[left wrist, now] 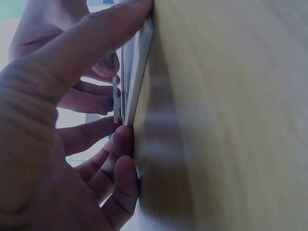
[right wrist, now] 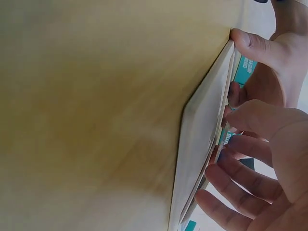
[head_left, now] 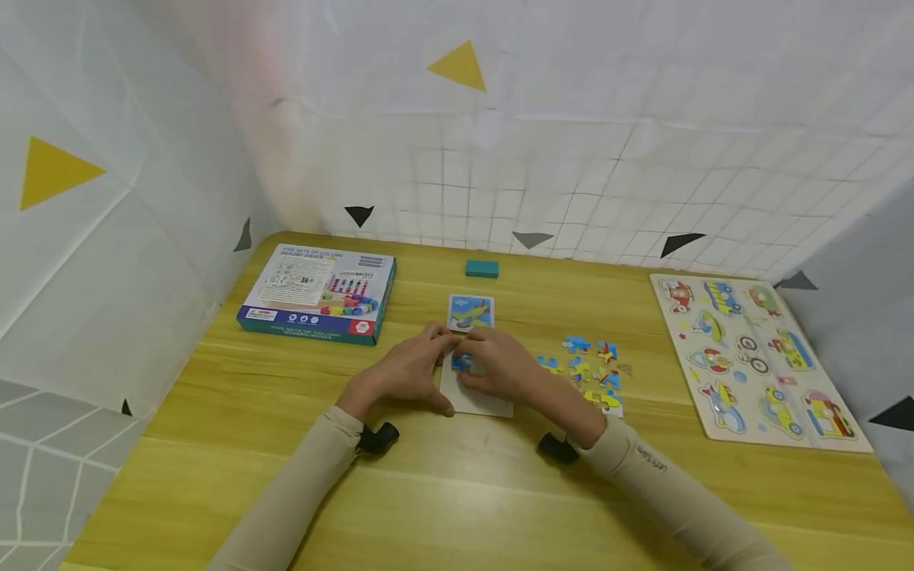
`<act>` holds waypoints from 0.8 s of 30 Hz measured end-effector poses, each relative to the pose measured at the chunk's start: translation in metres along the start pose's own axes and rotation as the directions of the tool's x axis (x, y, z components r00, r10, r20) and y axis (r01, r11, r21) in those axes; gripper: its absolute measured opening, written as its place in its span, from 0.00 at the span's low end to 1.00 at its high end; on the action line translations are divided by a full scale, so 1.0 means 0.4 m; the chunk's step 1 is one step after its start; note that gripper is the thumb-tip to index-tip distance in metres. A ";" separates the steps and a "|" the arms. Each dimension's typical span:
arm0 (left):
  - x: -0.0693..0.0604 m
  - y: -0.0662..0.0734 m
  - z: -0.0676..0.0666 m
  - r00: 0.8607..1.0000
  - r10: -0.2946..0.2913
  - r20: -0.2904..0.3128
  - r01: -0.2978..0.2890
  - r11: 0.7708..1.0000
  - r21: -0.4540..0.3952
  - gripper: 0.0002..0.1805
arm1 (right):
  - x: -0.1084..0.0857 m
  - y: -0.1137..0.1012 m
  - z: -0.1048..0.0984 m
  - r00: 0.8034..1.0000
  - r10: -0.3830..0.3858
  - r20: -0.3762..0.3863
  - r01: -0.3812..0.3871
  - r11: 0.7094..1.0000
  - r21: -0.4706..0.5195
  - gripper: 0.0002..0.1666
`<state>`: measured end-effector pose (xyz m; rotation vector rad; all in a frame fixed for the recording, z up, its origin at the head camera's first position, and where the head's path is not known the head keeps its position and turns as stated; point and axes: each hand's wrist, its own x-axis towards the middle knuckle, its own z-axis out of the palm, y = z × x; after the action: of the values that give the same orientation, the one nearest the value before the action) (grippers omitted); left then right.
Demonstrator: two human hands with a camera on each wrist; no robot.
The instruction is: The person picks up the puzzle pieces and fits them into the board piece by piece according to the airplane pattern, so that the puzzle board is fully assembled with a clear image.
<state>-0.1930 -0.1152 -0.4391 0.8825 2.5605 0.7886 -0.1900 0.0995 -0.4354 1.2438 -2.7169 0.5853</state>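
Note:
A pale wooden puzzle board (head_left: 485,406) lies flat in front of the person. My left hand (head_left: 408,369) grips its left side, with the thumb at the near corner and the fingers toward the far end. Over the board, my right hand (head_left: 503,366) pinches a blue puzzle piece (head_left: 462,362). The left wrist view shows this thin piece (left wrist: 115,103) edge-on, just above the board (left wrist: 137,77). In the right wrist view, the right hand's (right wrist: 260,168) thumb and fingers meet beside the raised rim; the piece's picture is hidden there.
Just beyond the board lies an airplane picture card (head_left: 471,312), with a teal block (head_left: 481,269) farther back. Several loose puzzle pieces (head_left: 579,368) lie to the right. A boxed toy set (head_left: 317,293) is at the back left, and a large vehicle puzzle board (head_left: 757,361) at the right.

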 end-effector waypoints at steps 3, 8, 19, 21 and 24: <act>0.000 0.000 0.001 1.000 0.003 -0.005 -0.003 1.000 0.001 0.56 | 0.006 -0.002 -0.002 1.000 0.008 0.011 -0.008 1.000 -0.010 0.15; 0.001 -0.003 0.002 1.000 0.009 -0.010 -0.009 1.000 0.002 0.52 | 0.020 -0.008 -0.001 0.999 0.019 0.046 -0.017 0.999 -0.044 0.16; 0.004 -0.007 0.001 1.000 0.026 0.000 -0.026 1.000 0.003 0.51 | 0.031 -0.020 0.002 0.996 0.058 0.072 -0.052 0.995 -0.090 0.18; 0.002 -0.008 0.002 1.000 0.013 0.006 -0.013 1.000 0.002 0.51 | 0.029 -0.023 0.000 0.995 0.060 0.079 -0.053 0.994 -0.094 0.20; 0.006 -0.006 0.002 1.000 0.008 0.007 -0.008 1.000 0.000 0.52 | 0.021 -0.026 -0.013 0.995 0.069 0.077 -0.061 0.994 -0.096 0.22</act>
<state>-0.1955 -0.1150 -0.4413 0.8942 2.5523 0.7862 -0.1881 0.0893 -0.4255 1.1857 -2.8241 0.4177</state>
